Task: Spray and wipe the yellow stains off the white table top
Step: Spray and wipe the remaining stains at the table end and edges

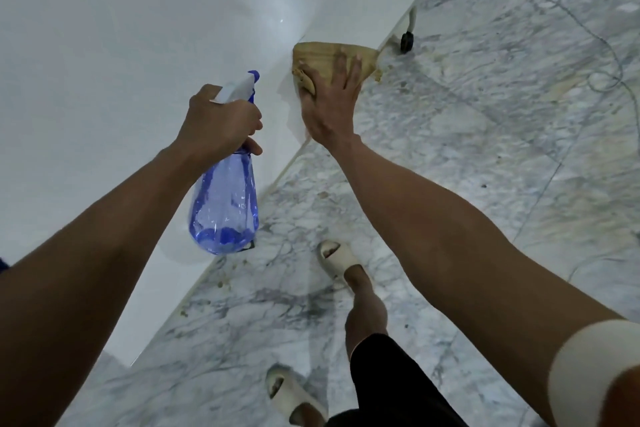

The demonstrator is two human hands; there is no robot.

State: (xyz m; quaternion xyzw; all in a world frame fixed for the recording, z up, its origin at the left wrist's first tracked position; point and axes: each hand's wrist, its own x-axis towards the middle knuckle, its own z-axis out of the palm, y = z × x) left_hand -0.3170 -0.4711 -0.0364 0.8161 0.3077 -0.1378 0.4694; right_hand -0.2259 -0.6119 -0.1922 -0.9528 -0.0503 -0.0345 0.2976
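Observation:
The white table top (121, 55) fills the left and upper part of the view, its edge running diagonally from lower left to upper right. My left hand (221, 121) grips the neck of a clear blue spray bottle (225, 208) with a white and blue nozzle, held over the table near its edge. My right hand (332, 104) presses flat, fingers spread, on a yellow-stained cloth (325, 54) at the table's edge. Part of the cloth hangs over the side. No yellow stain shows on the bare table surface.
Grey-veined marble floor (485, 114) lies to the right, with yellowish drips and crumbs (381, 74) below the table edge. A table leg with a black caster (407, 42) stands near the cloth. My feet in pale slippers (341, 260) stand beside the table.

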